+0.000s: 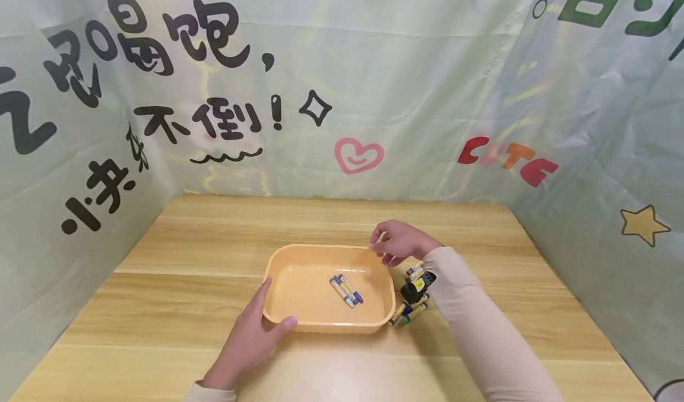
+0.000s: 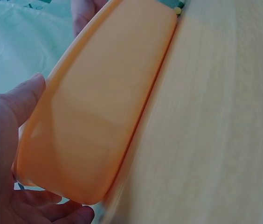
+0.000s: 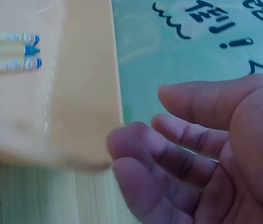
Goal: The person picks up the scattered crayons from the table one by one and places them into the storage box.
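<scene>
A shallow orange plastic tray [image 1: 304,316] stands on the table, with three crayons [image 1: 342,291] lying side by side in it. My left hand [image 1: 248,339] grips the tray's near left corner, thumb at the front rim and fingers along the left side; the left wrist view shows these fingers curling under the corner. At the far right corner is my right hand [image 1: 401,240], its fingers loosely bent with nothing between them. In the right wrist view its fingertips come close to the tray's corner; whether they touch it, I cannot tell. More crayons [image 1: 414,314] lie right of the tray.
A black wrist camera [image 1: 417,286] on the right arm partly hides the loose crayons. Wood-grain table [image 1: 187,307] surrounds the tray. Printed cloth [image 1: 299,51] hangs behind and along both sides of the table.
</scene>
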The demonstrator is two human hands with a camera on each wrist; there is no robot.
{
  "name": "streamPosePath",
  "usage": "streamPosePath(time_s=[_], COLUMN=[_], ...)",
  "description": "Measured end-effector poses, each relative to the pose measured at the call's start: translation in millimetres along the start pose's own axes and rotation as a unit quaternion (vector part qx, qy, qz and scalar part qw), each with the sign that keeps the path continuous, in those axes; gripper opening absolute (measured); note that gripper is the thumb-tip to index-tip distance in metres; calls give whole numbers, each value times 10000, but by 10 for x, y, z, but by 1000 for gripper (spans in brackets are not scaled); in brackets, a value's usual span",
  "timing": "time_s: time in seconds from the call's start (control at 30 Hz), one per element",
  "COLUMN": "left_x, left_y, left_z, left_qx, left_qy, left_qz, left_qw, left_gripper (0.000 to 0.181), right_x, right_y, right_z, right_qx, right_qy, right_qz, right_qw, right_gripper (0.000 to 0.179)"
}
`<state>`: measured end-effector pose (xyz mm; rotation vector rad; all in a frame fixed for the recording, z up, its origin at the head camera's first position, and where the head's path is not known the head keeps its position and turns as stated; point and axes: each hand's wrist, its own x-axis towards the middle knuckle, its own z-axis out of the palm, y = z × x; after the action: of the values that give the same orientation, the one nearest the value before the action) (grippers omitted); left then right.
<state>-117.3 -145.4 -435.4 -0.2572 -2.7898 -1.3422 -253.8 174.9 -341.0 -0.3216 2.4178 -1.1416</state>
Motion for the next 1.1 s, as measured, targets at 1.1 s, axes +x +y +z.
streamPosePath(time_s=[1.1], left_x=[-8], left_y=[4], left_z=[9], left_qx=[-64], left_qy=[1], left_qz=[92], left_qw=[9999], left_gripper=[95], right_x=[-262], right_y=[1048], right_z=[-161], right_qx=[1221], right_qy=[380], right_qz=[937], right_qw=[9874], right_gripper=[3])
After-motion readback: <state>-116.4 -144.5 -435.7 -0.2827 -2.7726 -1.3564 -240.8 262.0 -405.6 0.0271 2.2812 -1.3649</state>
